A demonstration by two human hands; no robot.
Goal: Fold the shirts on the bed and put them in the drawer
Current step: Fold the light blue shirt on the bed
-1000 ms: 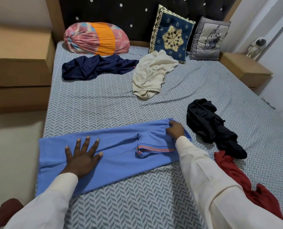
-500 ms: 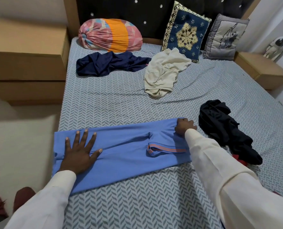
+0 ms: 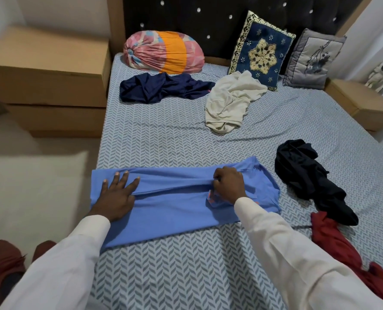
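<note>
A blue shirt point(image 3: 174, 204) lies folded into a long strip across the near part of the bed point(image 3: 186, 139). My left hand point(image 3: 116, 193) presses flat on its left end with fingers spread. My right hand point(image 3: 229, 183) pinches a fold of the blue cloth near the orange-striped sleeve cuff. Unfolded on the bed lie a navy shirt point(image 3: 161, 87), a cream shirt point(image 3: 230, 101), a black shirt point(image 3: 307, 180) and a red shirt point(image 3: 342, 247).
A wooden drawer unit point(image 3: 49, 81) stands left of the bed. A pink and orange bolster point(image 3: 163, 52) and two cushions, blue point(image 3: 262, 50) and grey point(image 3: 311, 59), lean on the headboard. At the right a bedside table point(image 3: 363, 104) carries a small figure point(image 3: 380, 74).
My right hand moved left from the shirt's far right corner to the sleeve area and now pinches a fold there. My left hand stayed pressed on the left end.
</note>
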